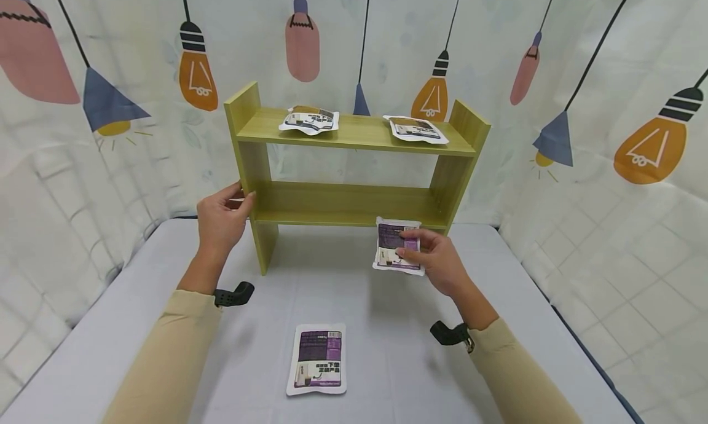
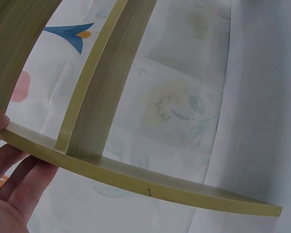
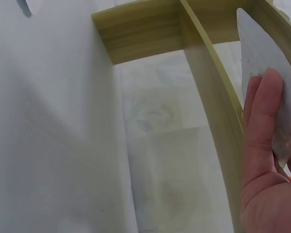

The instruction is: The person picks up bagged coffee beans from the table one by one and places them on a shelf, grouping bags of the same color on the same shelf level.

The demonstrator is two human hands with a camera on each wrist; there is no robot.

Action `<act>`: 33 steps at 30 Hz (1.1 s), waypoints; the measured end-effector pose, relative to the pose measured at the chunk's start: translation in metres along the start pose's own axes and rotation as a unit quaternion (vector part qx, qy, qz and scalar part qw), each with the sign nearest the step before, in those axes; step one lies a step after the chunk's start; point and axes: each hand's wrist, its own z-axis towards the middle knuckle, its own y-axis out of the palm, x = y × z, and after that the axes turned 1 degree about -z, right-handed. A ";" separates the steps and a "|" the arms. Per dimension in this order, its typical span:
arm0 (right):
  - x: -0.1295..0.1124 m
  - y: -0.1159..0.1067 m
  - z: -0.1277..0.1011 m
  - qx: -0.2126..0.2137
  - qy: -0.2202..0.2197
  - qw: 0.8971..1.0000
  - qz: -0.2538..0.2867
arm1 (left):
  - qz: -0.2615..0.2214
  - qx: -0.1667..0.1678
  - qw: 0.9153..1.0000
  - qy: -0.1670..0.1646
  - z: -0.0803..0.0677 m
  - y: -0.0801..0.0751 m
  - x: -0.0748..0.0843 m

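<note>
1. The left hand (image 1: 221, 221) grips the left upright of the wooden rack (image 1: 354, 166); fingers curl round its edge.
2. The right hand (image 1: 437, 261) pinches a purple pouch (image 1: 395, 244) just before the lower shelf.
3. Risk, as I judge it: the pouch's edge could catch the shelf lip and slip from that light pinch.
4. Another pouch (image 1: 317, 357) lies on the surface (image 1: 138, 338); two sit on top.
</note>
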 end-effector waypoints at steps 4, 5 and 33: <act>0.001 -0.003 0.003 -0.003 -0.003 1.000 0.016 | -0.001 -0.001 1.000 0.000 0.000 0.000 0.000; 0.001 -0.004 0.004 -0.003 -0.003 1.000 0.019 | 0.000 -0.001 1.000 0.001 0.000 0.001 0.000; -0.011 -0.016 0.008 -0.034 0.008 0.999 0.024 | -0.011 0.007 1.000 0.007 0.000 0.002 -0.003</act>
